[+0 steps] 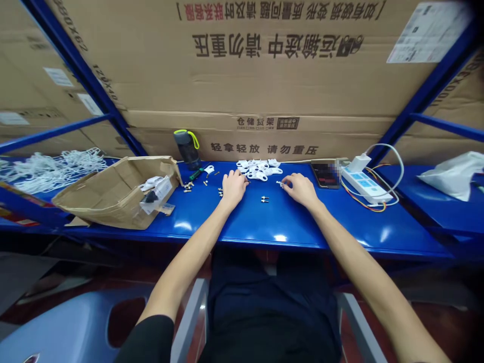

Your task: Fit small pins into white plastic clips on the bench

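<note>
As the curled hands (234, 187) (301, 188) hide their undersides, I cannot tell if they pinch small parts (279, 182).

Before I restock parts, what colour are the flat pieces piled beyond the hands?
White: the flat pieces show in the head view, the only one.

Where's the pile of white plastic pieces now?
Head view, centre: the pile lies near the back of the blue table, between and slightly beyond the left hand and right hand.

Smooth plastic pieces (257, 176), glossy tabletop (249, 222)
</note>
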Demonstrator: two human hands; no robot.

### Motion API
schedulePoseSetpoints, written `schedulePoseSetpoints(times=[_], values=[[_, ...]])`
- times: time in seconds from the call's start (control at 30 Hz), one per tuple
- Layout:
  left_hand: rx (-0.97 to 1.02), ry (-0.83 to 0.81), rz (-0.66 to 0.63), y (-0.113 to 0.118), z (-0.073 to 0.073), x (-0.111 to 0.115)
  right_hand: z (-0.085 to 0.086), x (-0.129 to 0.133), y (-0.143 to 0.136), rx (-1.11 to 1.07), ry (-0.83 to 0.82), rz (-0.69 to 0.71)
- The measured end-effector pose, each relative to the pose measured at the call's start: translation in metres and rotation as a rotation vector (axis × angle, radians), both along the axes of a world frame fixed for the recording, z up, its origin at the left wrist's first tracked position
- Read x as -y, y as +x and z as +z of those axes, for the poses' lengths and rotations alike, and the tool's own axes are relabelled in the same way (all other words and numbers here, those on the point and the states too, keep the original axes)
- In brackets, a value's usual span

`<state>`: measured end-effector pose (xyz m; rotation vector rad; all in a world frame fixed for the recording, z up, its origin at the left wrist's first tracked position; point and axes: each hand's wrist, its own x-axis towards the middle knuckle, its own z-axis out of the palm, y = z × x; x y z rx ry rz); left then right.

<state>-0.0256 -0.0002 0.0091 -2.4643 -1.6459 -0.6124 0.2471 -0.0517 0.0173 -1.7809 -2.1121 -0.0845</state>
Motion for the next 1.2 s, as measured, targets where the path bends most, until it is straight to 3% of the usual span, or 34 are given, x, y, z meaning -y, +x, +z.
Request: schedulePoseSetpoints(times=[0.2, 0.63, 0.93, 1.2], values=[[0.039, 0.004, 0.056, -0.0005, 0.0003, 0.0001, -0.0001, 0.0019, -0.0025, 0.016, 0.002, 0.012], [-0.041, 0.018, -0.068, 0.003, -0.0006, 0.0001, -0.001, 0.0004, -0.0053, 0.026, -0.015, 0.04], [-0.011, 0.045, 0.045, 0.0011, 0.0042, 0.0018, -0.0003, 0.0011, -0.0073, 0.011, -0.011, 0.044], [-0.012, -0.017, -0.063, 0.003, 0.0048, 0.0026, -0.0013, 0.0008, -0.0071, -0.001, -0.005, 0.045]])
